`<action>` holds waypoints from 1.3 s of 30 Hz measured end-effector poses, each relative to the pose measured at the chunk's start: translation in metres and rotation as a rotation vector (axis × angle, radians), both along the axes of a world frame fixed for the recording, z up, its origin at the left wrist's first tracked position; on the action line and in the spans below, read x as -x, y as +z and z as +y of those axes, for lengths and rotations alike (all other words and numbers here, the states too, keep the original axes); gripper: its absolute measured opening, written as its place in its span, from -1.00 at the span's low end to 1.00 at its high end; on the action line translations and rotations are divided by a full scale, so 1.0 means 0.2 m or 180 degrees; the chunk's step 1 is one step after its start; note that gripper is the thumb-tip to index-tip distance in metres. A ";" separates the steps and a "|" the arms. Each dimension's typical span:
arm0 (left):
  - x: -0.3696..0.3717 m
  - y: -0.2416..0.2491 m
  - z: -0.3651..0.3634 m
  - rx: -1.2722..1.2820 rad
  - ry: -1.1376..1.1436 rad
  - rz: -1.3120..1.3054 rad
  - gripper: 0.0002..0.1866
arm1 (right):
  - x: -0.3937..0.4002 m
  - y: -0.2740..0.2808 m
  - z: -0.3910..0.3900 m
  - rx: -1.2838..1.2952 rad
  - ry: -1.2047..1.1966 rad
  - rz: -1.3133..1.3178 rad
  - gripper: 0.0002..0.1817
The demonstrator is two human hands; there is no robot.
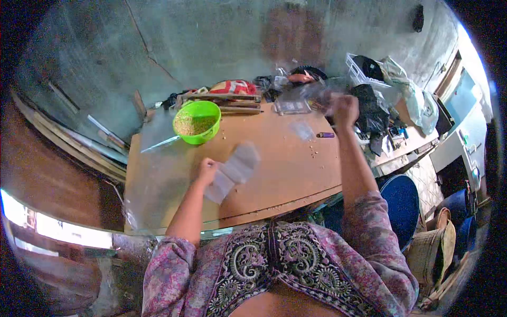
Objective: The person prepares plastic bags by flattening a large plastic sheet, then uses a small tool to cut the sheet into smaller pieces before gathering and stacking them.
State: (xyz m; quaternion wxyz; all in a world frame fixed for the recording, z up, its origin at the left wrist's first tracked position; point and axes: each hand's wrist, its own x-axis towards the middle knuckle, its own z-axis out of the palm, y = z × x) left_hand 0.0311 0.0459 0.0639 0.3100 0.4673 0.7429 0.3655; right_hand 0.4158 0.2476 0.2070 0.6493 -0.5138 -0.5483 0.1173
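Low over the table's left half, my left hand (pixel 207 170) is closed on a clear plastic bag (pixel 237 168), which spreads out to the right and looks blurred. My right hand (pixel 344 110) is raised at the back right, beside a smeared patch of clear plastic (pixel 311 96). Motion blurs its fingers, so I cannot make out whether they hold anything. A bright green bowl (pixel 203 138) of pale kernels stands behind my left hand. Another small clear bag (pixel 301 130) and a purple lighter (pixel 326 135) lie on the tabletop nearer my right hand.
Loose kernels (pixel 312 150) are scattered on the wooden table (pixel 285 174). Wooden slats (pixel 240 104), a red and white cloth (pixel 232 87) and a clear plastic container (pixel 292 107) line the back. Black bags (pixel 369 108) and a white basket (pixel 364 71) crowd the right; a blue barrel (pixel 400 203) stands below.
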 end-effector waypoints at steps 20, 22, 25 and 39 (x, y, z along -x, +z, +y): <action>-0.70 0.31 0.37 -0.1075 -0.1462 -0.1359 -0.65 | 0.59 -0.30 -0.55 0.2370 0.2023 0.2184 -0.86; -0.79 0.29 0.25 -0.1409 -0.1135 -0.1242 -0.71 | 0.67 -0.35 -0.54 0.2054 0.2114 0.1886 -0.85; -0.75 0.29 0.18 -0.1820 -0.0188 -0.1332 -0.76 | 0.75 -0.25 -0.60 0.2055 0.1925 0.1082 -0.77; -0.34 0.18 0.13 -0.0784 -0.1164 -0.1097 -0.65 | 0.73 -0.13 -0.51 0.2163 0.2063 0.2558 -0.73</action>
